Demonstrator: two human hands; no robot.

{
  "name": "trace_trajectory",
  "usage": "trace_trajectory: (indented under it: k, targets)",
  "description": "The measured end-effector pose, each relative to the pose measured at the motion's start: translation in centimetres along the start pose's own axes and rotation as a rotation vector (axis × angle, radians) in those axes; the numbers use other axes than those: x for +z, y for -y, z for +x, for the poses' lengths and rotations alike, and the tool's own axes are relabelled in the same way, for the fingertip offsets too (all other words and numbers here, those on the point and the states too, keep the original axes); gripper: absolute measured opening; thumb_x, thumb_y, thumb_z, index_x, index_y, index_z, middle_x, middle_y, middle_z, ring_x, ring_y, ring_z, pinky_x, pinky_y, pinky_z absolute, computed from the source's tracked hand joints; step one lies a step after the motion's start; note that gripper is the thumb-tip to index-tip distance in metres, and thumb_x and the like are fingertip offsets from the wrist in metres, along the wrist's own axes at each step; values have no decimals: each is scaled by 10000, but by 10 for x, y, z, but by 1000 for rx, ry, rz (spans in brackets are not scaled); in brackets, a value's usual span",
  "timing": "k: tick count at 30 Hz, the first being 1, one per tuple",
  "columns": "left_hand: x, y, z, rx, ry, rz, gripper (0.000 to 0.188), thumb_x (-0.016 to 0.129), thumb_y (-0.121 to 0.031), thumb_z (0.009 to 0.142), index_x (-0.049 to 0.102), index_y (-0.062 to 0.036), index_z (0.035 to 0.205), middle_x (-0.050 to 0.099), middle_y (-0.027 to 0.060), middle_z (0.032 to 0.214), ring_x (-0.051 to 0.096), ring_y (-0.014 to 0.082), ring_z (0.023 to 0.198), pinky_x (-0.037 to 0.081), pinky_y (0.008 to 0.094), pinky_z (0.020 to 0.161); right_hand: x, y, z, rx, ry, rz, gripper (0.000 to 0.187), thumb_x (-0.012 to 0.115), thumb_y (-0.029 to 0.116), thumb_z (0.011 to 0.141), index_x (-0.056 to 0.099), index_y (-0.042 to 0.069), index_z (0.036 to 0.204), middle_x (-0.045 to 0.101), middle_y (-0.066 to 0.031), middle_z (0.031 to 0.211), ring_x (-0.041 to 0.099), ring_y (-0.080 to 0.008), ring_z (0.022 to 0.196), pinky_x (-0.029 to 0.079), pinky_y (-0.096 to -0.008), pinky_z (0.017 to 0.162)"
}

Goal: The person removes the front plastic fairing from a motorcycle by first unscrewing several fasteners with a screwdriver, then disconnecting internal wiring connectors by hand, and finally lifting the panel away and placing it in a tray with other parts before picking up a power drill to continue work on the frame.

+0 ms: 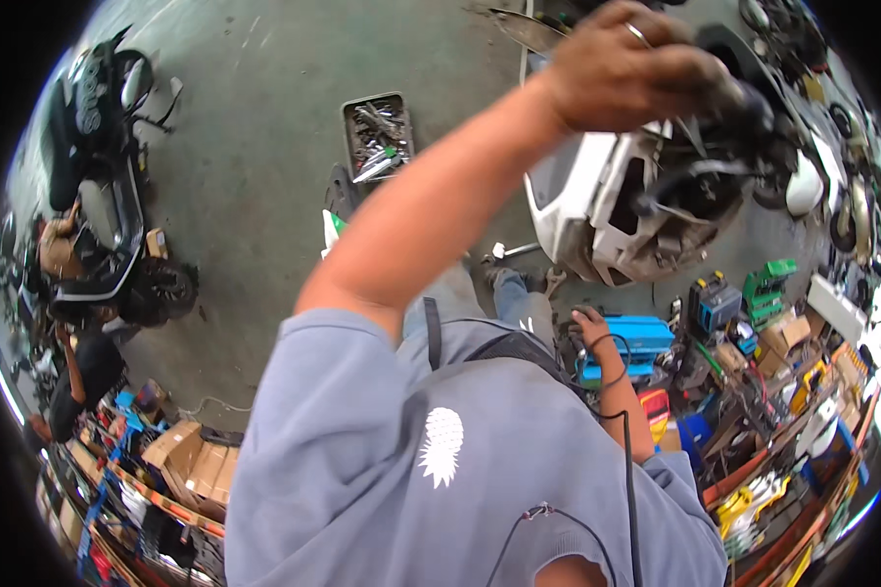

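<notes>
Head view: the left hand [646, 73] is raised over a partly stripped white scooter [607, 191] at upper right, fingers curled near its dark upper parts; their grip cannot be told. Below, the right hand [588, 329] is beside a blue case [638, 342], its finger hold unclear.

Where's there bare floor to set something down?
Bare floor lies between the dark scooter at left and the tool tray. Crowded: the area right of the right hand, with a blue box, green case and cardboard box.

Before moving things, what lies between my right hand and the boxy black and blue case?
Mainly the bright blue box: the head view shows it.
</notes>
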State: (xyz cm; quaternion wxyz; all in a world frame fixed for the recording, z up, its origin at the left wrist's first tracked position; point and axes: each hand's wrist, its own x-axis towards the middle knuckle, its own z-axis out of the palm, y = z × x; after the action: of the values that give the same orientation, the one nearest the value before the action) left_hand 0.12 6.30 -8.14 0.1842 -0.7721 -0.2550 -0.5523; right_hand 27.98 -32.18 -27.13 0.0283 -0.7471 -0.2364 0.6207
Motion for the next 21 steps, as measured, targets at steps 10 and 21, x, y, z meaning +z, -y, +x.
trace_trajectory:
  k: [10,21]
  targets:
    - [6,139,13,23,617,-232,309,611,6,839,606,-40,1145,613,121,1153,595,268,1061,486,340,884,47,-188,-99,305,-423,69,379,639,273,773,646,7,1044,667,-144,897,625,-227,844,477,-335,776]
    - [-8,12,108,-417,626,15,251,565,-111,916,606,64,1091,641,149,1071,621,197,936,480,297,857,17,-225,-16,261,-421,404,385,640,293,764,660,8,1023,661,-181,1013,630,-297,936,474,-362,831]
